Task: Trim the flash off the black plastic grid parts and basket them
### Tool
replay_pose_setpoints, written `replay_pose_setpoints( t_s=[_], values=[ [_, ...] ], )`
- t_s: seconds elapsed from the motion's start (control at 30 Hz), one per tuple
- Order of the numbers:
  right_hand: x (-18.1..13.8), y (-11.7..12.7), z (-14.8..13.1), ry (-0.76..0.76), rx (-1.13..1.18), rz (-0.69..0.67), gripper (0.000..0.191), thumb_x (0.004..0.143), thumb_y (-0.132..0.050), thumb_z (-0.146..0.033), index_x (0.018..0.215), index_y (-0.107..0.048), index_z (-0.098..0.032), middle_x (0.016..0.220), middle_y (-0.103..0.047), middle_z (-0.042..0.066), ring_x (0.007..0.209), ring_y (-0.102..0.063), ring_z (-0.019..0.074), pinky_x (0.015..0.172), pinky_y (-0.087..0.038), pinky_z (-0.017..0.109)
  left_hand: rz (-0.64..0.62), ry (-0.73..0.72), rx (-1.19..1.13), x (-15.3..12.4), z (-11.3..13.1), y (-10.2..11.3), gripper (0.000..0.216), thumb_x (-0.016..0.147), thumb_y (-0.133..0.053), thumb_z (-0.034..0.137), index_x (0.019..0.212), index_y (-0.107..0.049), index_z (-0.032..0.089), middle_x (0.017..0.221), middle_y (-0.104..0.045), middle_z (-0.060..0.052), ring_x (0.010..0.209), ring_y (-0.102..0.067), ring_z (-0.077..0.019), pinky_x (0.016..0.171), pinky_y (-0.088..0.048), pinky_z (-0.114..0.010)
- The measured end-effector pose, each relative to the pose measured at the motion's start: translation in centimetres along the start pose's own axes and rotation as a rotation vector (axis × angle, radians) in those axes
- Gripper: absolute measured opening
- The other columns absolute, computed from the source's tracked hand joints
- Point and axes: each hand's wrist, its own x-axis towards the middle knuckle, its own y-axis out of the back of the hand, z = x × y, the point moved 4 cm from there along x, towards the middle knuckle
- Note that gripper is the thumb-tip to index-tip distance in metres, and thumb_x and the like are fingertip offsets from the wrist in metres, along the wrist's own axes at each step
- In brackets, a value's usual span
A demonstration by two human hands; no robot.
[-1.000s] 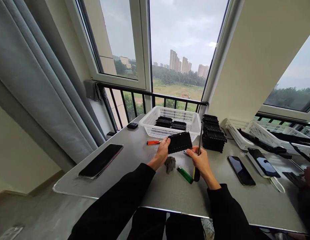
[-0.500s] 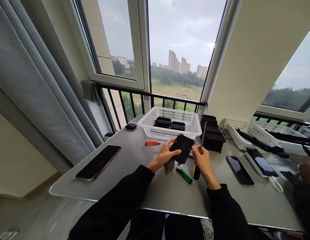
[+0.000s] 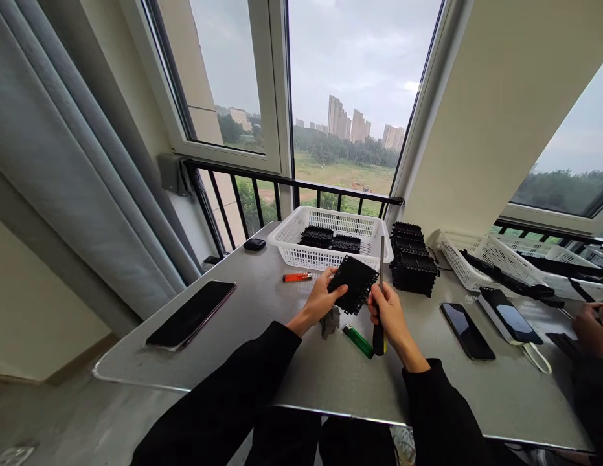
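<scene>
My left hand (image 3: 320, 301) is closed round the left edge of a black plastic panel (image 3: 353, 275) with small teeth along its sides. Its thumb lies across the panel's face. In my right hand (image 3: 390, 312) is a file (image 3: 381, 259) with a long grey blade and a black and yellow handle. The blade points up beside the panel's right edge, and my fingers are close to that edge; whether they touch it I cannot tell. Below the panel, a crumpled grey lump (image 3: 330, 322) and a green lighter (image 3: 358, 341) lie on the table.
A white basket (image 3: 276, 242) with several black panels stands behind my hands. To its right is a tall stack of black panels (image 3: 415, 268). An orange lighter (image 3: 295, 277), a tablet (image 3: 192, 315) and phones (image 3: 467, 330) lie about. At far right is another person's hand (image 3: 592, 327).
The panel has turned in my left hand and now shows a smoother face. The file has shifted left and stands more upright. The other person's hand has moved further into view.
</scene>
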Motion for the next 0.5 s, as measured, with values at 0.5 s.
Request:
replay_pose_setpoints(
  t_s=[0.5],
  values=[
    [-0.1, 0.1, -0.3, 0.086, -0.004, 0.035, 0.046, 0.084, -0.053, -0.067, 0.085, -0.052, -0.021, 0.065, -0.047, -0.006, 0.044, -0.038, 0.0064, 0.035, -0.031, 0.018, 0.035, -0.210, 0.218, -0.7, 1.6, -0.3, 0.033, 0.078, -0.067, 0.034, 0.104, -0.056, 0.017, 0.094, -0.069, -0.006, 0.088, -0.067, -0.0217, 0.077, -0.053, -0.032]
  ],
)
